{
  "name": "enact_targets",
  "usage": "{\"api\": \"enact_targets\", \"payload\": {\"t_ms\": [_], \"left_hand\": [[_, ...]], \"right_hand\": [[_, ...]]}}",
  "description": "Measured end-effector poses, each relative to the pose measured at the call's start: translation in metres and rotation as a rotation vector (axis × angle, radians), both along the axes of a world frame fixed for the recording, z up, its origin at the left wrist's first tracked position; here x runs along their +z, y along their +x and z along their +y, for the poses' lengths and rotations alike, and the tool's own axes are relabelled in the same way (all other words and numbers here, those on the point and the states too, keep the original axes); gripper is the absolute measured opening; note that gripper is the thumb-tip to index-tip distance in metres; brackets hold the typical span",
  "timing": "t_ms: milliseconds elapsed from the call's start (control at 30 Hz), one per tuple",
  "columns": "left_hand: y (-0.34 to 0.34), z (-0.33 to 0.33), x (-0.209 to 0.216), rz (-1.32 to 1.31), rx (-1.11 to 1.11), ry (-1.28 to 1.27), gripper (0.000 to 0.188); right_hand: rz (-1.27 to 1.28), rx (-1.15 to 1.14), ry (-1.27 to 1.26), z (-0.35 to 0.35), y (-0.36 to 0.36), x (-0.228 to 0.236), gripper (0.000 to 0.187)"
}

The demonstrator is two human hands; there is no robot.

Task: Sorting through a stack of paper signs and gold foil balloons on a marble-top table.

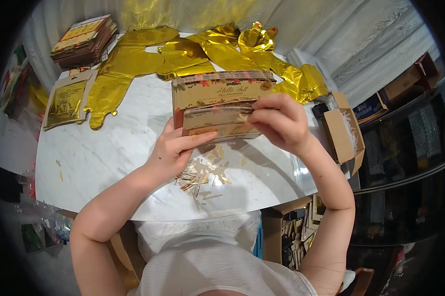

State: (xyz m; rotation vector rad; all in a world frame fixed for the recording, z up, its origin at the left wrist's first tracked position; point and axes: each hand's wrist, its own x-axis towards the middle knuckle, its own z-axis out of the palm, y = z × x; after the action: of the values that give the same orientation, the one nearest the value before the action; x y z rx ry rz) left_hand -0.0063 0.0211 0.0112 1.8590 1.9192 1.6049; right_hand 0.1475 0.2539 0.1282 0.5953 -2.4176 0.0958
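Note:
My left hand (169, 149) is closed around the lower left of a thick stack of printed cards (221, 94), its index finger stretched along the front. The cards are tan and brown with autumn leaves, and a lower front layer stands apart from those behind. Against the right part of the stack, the fingers of my right hand (284, 121) are pinched together. A small pale bit shows at their tips, too small to make out. Below the stack, a loose pile of small tan card scraps (205, 175) lies on the white marbled table (119, 153).
Flat gold foil balloons (133, 56) spread across the table's back. A stack of printed packs (82, 42) stands at the far left, with a flat gold pack (67, 101) before it. An open cardboard box (337, 137) sits at the right edge. Below is a filled box (294, 234).

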Motion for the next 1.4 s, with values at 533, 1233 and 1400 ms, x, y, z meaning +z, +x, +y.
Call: {"api": "enact_targets", "payload": {"t_ms": [533, 1233, 1400], "left_hand": [[0.001, 0.001, 0.0, 0.009, 0.015, 0.02, 0.062], [0.0, -0.003, 0.005, 0.063, -0.024, -0.043, 0.069], [0.0, -0.001, -0.001, -0.007, -0.003, -0.016, 0.065]], "right_hand": [[-0.249, 0.02, -0.257, -0.004, 0.006, 0.017, 0.036], [-0.427, -0.003, -0.206, -0.021, -0.014, 0.03, 0.045], [-0.262, 0.068, -0.266, -0.007, -0.016, 0.019, 0.032]]}}
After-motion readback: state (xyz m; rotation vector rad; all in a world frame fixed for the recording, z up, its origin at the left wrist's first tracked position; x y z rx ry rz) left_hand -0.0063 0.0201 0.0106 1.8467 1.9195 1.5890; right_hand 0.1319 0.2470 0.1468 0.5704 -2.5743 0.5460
